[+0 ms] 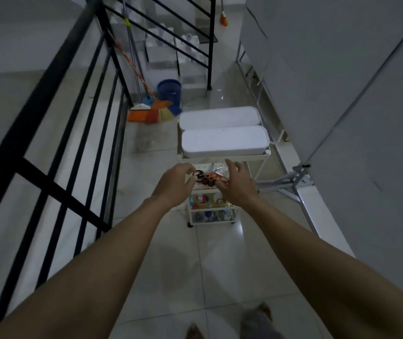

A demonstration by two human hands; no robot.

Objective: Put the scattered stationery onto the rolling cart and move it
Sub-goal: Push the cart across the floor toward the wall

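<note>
A small white rolling cart stands on the tiled floor ahead of me. Its top shelf holds several scissors with black and orange handles. Tape rolls and other small items lie on the lower shelves. My left hand is over the cart's near left corner, fingers curled at the top edge by the black scissor handles. My right hand hovers over the right side of the top shelf with fingers spread. Whether either hand grips the cart is unclear.
A white table with two long white lidded boxes stands just beyond the cart. A black railing runs along the left. Brooms and a blue basket lean ahead on the left. A metal stand and grey panels line the right.
</note>
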